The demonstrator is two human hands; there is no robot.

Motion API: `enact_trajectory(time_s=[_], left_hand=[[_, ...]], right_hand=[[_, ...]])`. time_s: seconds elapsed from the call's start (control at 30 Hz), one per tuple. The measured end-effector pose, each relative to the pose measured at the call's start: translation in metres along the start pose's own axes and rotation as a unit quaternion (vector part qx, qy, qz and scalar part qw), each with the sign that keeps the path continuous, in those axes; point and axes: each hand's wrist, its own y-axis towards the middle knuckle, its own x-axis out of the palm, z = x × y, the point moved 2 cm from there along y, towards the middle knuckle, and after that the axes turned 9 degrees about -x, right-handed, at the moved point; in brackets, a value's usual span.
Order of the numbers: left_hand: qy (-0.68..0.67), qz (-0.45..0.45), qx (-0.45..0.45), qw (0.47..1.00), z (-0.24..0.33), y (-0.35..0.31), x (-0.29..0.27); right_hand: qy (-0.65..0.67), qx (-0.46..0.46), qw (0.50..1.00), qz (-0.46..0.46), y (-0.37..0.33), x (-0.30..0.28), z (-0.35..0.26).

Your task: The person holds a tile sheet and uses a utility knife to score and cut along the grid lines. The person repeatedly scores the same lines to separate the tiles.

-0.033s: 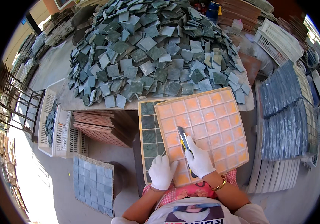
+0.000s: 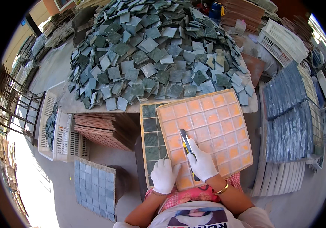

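Observation:
My right hand [image 2: 203,164], in a white glove, is closed around a yellow and black utility knife [image 2: 188,149]. Its blade end points away from me, over an orange grid tray [image 2: 223,125] of square cells with pale dividing strips. Tilted slightly, this tray overlaps a second grid tray holding dark green square tiles [image 2: 152,138]. My left hand [image 2: 164,175], also gloved in white, has its fingers curled over the green tiles, the thumb at the orange tray's left edge. A tiny pale bit shows by its fingertips; what they hold is hidden.
A large heap of loose green-grey tiles [image 2: 147,57] covers the table [image 2: 242,107] ahead. Left are a white crate [image 2: 62,138], stacked reddish panels [image 2: 100,129] and a blue-grey tile sheet [image 2: 94,186] on a stand. Stacked tile sheets [image 2: 288,114] stand right, near white crates [image 2: 282,41].

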Motion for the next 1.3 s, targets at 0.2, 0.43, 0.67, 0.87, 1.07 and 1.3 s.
enact_trajectory(time_s=[0.2,0.43,0.67,0.87,1.07,1.3], left_hand=[[-0.025,0.010,0.002,1.000,-0.003,0.000,-0.001],[0.011,0.006,-0.007,1.000,0.002,-0.001,0.001],[-0.004,0.017,-0.002,1.000,-0.002,0.000,0.003],[-0.021,0.015,0.001,1.000,0.000,-0.001,-0.003],[-0.007,0.004,-0.006,1.000,0.000,0.000,0.000],[-0.040,-0.065,-0.011,0.997,0.013,0.043,-0.035]], right_hand=[[0.119,0.165,0.979,-0.012,0.016,-0.038,-0.011],[-0.025,0.057,0.998,-0.016,0.008,-0.012,0.010],[0.017,0.002,0.999,-0.032,-0.003,0.002,-0.008],[0.067,0.103,0.992,-0.003,0.011,-0.035,0.000],[-0.010,0.007,1.000,-0.018,0.002,-0.006,-0.007],[0.120,0.135,0.983,0.036,-0.004,-0.065,0.016]])
